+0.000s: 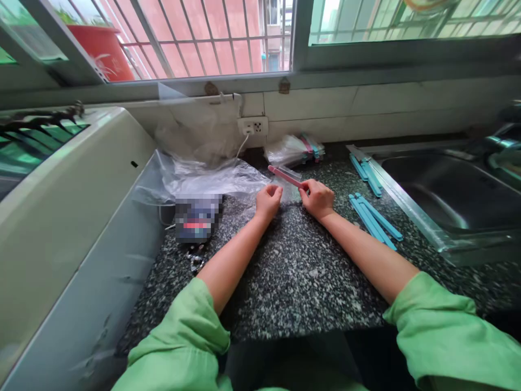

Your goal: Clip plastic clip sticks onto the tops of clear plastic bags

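My right hand (318,199) is closed on the near end of a pink stick (284,175), which points away to the left over the speckled granite counter (293,271). A small clear plastic sleeve (288,172) lies around or beside the stick. My left hand (267,201) rests on the counter just left of it with fingers curled; what it pinches, if anything, I cannot make out. Both arms wear green sleeves.
Blue sticks (373,220) lie right of my right hand, and more blue sticks (365,172) sit near the steel sink (448,195). A bag of packed sticks (293,150) lies at the back. Crumpled clear plastic (203,176) and a blurred packet (198,217) are on the left, below a wall socket (253,127).
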`<state>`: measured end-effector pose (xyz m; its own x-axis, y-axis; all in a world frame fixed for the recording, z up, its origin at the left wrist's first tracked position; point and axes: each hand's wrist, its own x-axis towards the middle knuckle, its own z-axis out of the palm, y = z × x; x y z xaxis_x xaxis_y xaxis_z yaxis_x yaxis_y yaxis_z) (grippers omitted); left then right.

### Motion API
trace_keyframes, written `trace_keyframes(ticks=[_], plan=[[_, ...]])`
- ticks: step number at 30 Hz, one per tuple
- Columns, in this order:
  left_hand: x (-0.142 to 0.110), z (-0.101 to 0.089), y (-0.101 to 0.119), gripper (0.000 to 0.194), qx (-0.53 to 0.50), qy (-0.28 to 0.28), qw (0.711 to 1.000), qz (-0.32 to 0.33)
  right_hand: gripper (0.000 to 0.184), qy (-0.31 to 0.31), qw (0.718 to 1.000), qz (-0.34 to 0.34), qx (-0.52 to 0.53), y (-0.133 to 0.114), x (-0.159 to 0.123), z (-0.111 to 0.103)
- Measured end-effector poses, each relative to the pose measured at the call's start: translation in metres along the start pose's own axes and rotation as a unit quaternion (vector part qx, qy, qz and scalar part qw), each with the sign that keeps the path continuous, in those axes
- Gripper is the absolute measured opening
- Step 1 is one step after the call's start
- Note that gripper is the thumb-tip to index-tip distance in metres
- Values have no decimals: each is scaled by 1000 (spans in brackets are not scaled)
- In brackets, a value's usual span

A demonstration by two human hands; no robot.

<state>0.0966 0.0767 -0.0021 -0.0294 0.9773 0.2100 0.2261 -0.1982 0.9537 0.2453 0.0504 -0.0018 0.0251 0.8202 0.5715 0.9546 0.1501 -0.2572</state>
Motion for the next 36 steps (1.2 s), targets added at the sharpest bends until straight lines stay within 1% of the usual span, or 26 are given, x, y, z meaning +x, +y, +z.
trace_keyframes(ticks=[5,7,9,10,13,15,17,20,23,27,31,36], plan=[[41,25,-3,20,23,78,996,33,17,23,998,54,-8,11,33,19],[57,33,-5,16,30,96,993,53,19,46,996,79,-6,18,47,28],[71,42,-7,6,42,104,991,77,21,73,992,104,-4,26,62,37],[77,46,-9,7,52,102,989,90,22,86,990,116,-3,31,69,41],[91,58,-11,35,92,70,983,145,28,125,981,148,-7,45,89,54],[98,63,-11,47,118,35,976,180,31,151,976,159,-11,54,101,62],[106,66,-10,50,139,11,971,192,33,168,973,159,-14,60,110,70],[116,67,-9,51,167,1,970,177,34,170,972,159,-21,66,119,78],[122,68,-9,52,189,-5,967,171,35,162,973,162,-25,69,122,81],[123,69,-9,50,211,-10,963,166,38,152,973,171,-18,67,122,77],[119,69,-7,42,235,-23,957,168,39,150,970,192,-18,61,121,71],[111,67,-3,30,299,-51,936,179,38,151,974,168,-21,56,117,70]])
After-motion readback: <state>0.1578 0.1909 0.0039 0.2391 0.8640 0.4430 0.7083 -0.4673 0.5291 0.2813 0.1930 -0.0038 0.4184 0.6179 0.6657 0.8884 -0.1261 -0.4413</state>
